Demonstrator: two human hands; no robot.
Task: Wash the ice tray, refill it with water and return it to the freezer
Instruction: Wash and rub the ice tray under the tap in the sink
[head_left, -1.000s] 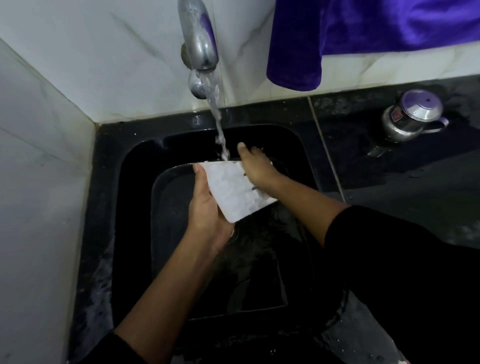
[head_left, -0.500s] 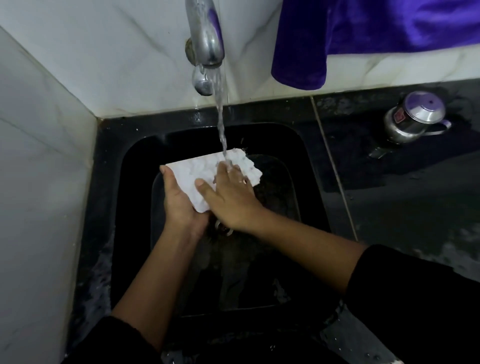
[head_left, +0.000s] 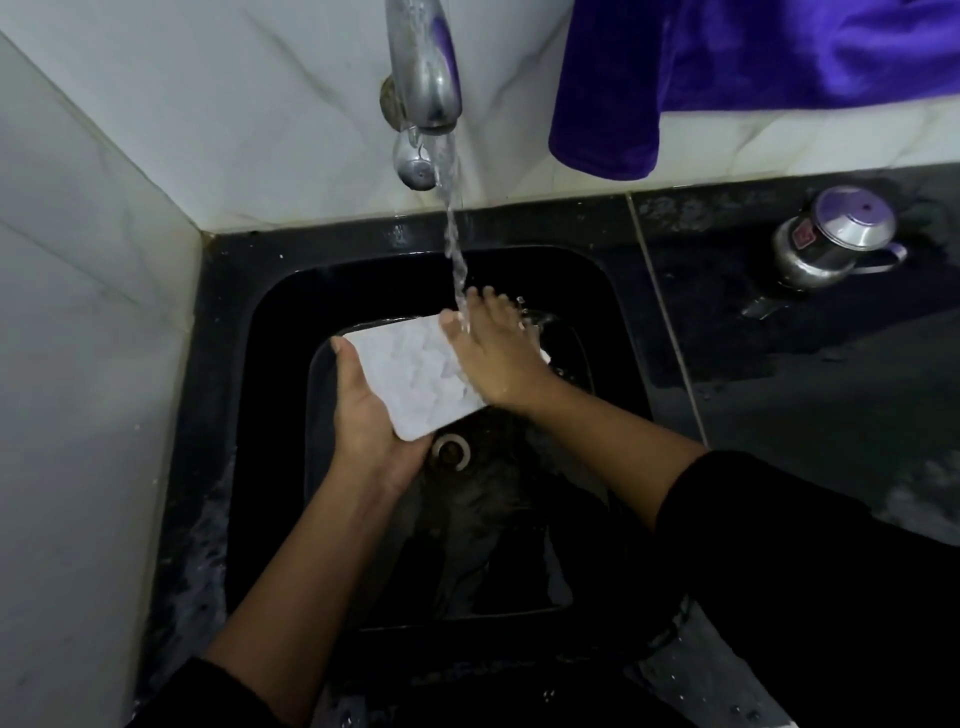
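Frame center: left hand (head_left: 374, 415) grips ice tray (head_left: 410, 374) from below over sink (head_left: 218, 415); right hand (head_left: 493, 353) lies flat on it, fingers spread, under tap (head_left: 423, 78) stream.

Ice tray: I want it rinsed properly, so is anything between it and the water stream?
Yes. The right hand lies flat over the ice tray, and the stream from the tap hits its fingers first. The left hand holds the tray's edge.

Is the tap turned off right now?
No, water streams from the tap onto the right hand over the tray.
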